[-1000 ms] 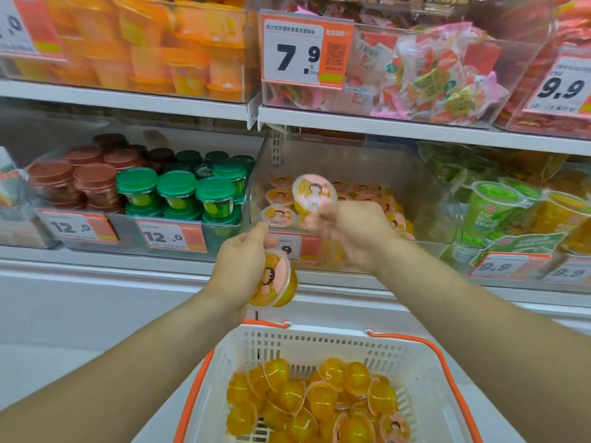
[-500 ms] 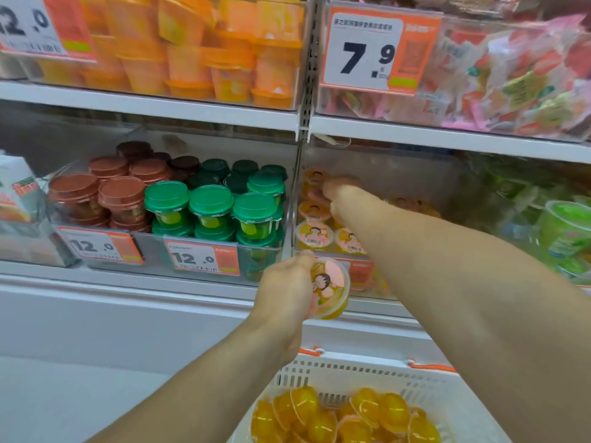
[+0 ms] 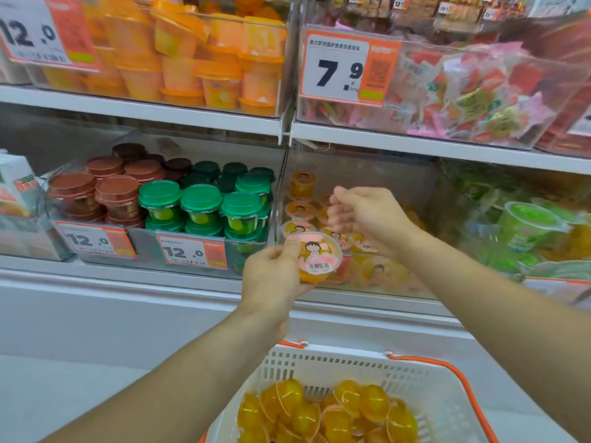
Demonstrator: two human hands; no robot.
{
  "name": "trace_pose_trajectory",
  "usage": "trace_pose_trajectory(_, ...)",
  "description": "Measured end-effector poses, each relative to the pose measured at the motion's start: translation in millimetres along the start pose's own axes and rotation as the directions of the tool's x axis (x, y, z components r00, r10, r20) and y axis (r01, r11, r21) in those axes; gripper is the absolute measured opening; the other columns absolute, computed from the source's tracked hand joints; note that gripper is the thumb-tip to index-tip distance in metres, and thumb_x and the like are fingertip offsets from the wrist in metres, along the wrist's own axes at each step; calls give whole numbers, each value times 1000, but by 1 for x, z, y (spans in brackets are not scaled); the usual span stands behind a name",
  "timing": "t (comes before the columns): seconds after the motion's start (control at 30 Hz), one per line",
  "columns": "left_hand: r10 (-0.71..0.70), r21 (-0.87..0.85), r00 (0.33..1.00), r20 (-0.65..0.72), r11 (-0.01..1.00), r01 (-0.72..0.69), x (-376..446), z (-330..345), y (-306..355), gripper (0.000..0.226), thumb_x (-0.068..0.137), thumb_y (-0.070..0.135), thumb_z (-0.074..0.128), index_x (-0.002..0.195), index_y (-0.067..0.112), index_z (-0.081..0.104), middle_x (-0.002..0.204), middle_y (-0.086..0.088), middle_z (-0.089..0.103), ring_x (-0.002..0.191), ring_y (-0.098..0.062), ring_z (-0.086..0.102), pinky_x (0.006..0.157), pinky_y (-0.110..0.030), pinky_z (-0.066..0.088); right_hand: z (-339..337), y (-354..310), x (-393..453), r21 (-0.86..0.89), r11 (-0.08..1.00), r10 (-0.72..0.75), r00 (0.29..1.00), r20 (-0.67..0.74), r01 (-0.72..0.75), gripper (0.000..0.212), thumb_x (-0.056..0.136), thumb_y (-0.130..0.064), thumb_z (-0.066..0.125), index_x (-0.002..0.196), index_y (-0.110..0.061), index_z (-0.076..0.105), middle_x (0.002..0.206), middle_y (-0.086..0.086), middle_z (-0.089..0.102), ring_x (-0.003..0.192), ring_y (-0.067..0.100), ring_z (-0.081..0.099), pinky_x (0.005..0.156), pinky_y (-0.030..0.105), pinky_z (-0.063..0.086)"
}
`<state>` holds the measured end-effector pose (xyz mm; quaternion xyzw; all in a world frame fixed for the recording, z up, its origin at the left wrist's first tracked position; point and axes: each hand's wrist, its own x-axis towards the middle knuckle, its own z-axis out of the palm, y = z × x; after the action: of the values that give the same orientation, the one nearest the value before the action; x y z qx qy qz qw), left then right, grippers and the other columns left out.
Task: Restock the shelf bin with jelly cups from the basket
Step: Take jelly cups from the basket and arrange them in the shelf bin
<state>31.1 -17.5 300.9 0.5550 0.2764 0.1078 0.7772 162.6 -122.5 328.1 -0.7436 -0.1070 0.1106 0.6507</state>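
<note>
Round orange jelly cup with pink cartoon lid (image 3: pixel 315 257), lid tilting toward the camera, being gripped by left hand (image 3: pixel 271 276) just below the blurred, loosely curled, empty right hand (image 3: pixel 361 212) hovering over the clear plastic shelf bin (image 3: pixel 367 174).

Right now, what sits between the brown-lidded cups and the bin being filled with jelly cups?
In the head view, green-lidded cups stand between the brown-lidded cups and the clear shelf bin, packed in rows beside the brown ones.
</note>
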Motion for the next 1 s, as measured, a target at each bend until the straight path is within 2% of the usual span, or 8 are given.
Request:
trace_pose_trajectory(0.1,69,19,996,-61,997,-68,-6,5,-3,19,99,24,56,86,14,67,93,-12,74,92,-28,71,82,-45,60,-9,-2,-55,-56,998,26,996,81,-21,32,96,-28,61,97,3,63,67,14,65,51,21,59,49,31,49)
trace_pose_trajectory(0.2,157,39,983,-98,987,-154,-11,11,-5,21,90,33,58,85,16,69,92,-11,74,95,-32,69,89,-56,55,-8,0,-91,-43,995,92,983,161,-86,36,88,-27,70,106,2,57,70,19,68,57,27,63,52,33,53)
trace_pose_trajectory(0.27,211,53,973,-97,977,-207,-15,13,-4,27,82,39,58,87,15,69,92,-9,73,96,-31,68,89,-53,55,-5,5,-102,-1,995,101,976,194,-103,36,85,-15,73,110,1,52,71,21,69,58,29,65,53,34,56)
trace_pose_trajectory(0.43,260,89,962,-82,963,-253,-12,14,2,12,94,30,55,98,23,63,103,-3,70,101,-23,66,93,-48,53,0,10,-96,175,976,104,986,130,-126,28,87,1,69,109,2,52,72,20,71,59,24,68,58,31,60)
trace_pose_trajectory(0.5,190,108,981,-48,977,-184,-9,11,2,12,93,34,51,94,23,58,100,-5,68,98,-27,67,90,-51,55,0,5,-79,184,974,119,989,84,-132,20,89,0,67,106,4,57,74,19,71,61,22,68,60,30,61)
trace_pose_trajectory(0.6,134,173,991,-4,976,-131,-3,5,-1,11,99,21,47,91,16,52,89,-8,61,80,-27,64,77,-49,60,5,-3,-38,168,970,172,984,51,-178,8,91,2,63,96,8,64,76,19,68,62,20,66,60,27,60)
trace_pose_trajectory(0.8,114,281,993,36,952,-120,9,-1,-6,10,96,14,50,93,9,59,80,-9,63,68,-23,59,63,-38,55,36,9,49,146,920,368,930,3,-365,25,94,5,57,117,13,57,79,16,66,65,18,66,50,24,57)
trace_pose_trajectory(1.0,118,301,992,55,945,-129,19,-3,-10,15,95,15,51,95,4,62,68,-8,60,58,-22,51,59,-36,45,56,19,79,138,924,367,927,-74,-355,27,96,6,52,122,10,56,86,15,66,64,16,66,48,25,58)
